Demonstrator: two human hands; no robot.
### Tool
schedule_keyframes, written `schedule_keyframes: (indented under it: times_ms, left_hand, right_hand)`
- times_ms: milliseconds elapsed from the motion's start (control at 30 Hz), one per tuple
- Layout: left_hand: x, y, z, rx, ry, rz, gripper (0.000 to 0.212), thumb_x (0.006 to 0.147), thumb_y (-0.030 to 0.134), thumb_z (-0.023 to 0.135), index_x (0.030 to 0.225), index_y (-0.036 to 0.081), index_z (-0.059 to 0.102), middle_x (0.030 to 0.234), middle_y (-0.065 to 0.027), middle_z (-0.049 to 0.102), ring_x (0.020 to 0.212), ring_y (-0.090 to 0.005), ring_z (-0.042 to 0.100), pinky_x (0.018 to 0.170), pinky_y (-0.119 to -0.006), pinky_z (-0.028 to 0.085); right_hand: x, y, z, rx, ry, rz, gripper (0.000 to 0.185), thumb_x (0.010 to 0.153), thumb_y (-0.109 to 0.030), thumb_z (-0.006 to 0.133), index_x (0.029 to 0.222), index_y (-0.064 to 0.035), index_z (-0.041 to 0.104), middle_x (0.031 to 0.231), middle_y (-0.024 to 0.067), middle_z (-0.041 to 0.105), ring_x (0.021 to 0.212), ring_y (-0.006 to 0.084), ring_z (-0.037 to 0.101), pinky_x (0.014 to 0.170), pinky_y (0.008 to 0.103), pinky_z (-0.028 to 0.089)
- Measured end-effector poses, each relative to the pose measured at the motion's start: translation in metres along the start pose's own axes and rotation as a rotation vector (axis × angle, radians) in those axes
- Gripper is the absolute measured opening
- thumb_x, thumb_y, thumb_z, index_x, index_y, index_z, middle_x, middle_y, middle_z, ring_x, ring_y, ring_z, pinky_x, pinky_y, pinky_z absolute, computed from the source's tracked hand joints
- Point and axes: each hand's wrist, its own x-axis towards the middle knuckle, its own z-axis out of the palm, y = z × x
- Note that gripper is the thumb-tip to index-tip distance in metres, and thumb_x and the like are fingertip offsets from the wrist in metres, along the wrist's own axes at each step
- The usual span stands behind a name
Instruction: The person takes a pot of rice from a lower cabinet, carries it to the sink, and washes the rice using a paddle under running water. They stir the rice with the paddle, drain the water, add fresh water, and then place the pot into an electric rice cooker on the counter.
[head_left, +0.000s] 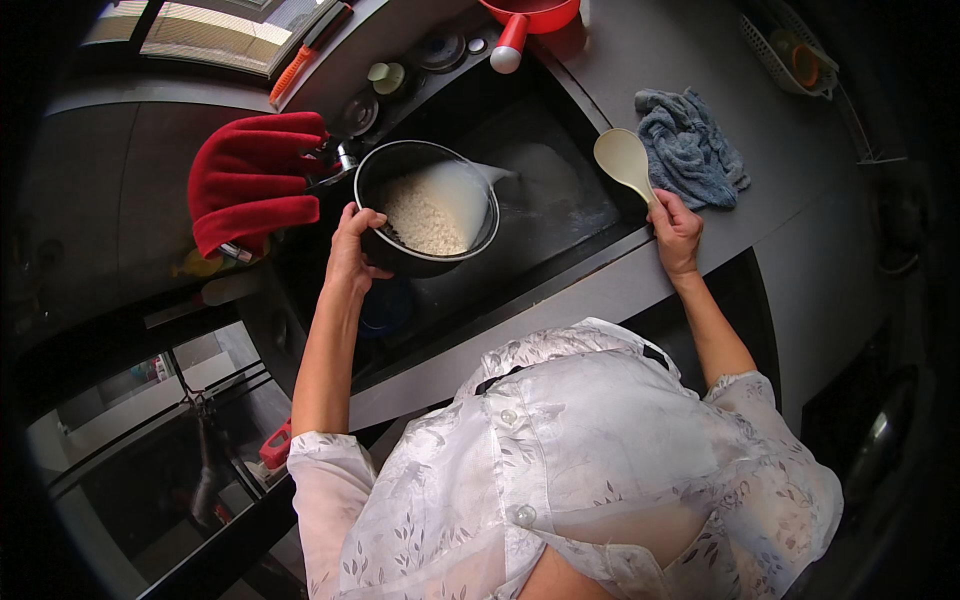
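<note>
My left hand grips the rim and side of a dark round pot over the black sink. White rice grains lie in the pot under cloudy water. The pot is tilted, and whitish water runs over its far-right rim into the sink. My right hand holds a cream-coloured rice paddle by its handle, bowl end up, above the sink's right edge. The paddle is apart from the pot.
A red cloth hangs by the chrome faucet. Right of the sink lies a crumpled blue-grey towel. A red plastic dipper sits at the sink's far corner. At the upper right is a white basket. An orange-handled tool leans near the window.
</note>
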Motion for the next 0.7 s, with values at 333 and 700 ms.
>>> schedule_keyframes:
  times_ms: [333, 700]
  left_hand:
    - [-0.012, -0.002, -0.003, 0.029, -0.007, 0.019, 0.052, 0.063, 0.029, 0.058, 0.111, 0.020, 0.043, 0.108, -0.0088, 0.047, 0.097, -0.0376, 0.049, 0.076, -0.063, 0.035]
    - [-0.014, -0.009, -0.016, 0.064, -0.018, 0.003, 0.077, 0.060, 0.028, 0.060, 0.131, 0.020, 0.032, 0.120, -0.0131, 0.044, 0.102, -0.0375, 0.047, 0.080, -0.062, 0.034]
  right_hand:
    - [0.000, 0.001, 0.000, -0.006, 0.004, -0.022, 0.014, 0.083, -0.011, 0.055, 0.092, -0.0020, 0.062, 0.059, 0.0037, 0.057, 0.053, 0.0104, 0.055, 0.051, 0.0239, 0.041]
    - [0.000, 0.003, 0.001, -0.019, 0.004, -0.017, 0.014, 0.083, -0.012, 0.056, 0.092, -0.0029, 0.062, 0.058, 0.0044, 0.058, 0.053, 0.0113, 0.056, 0.051, 0.0245, 0.042]
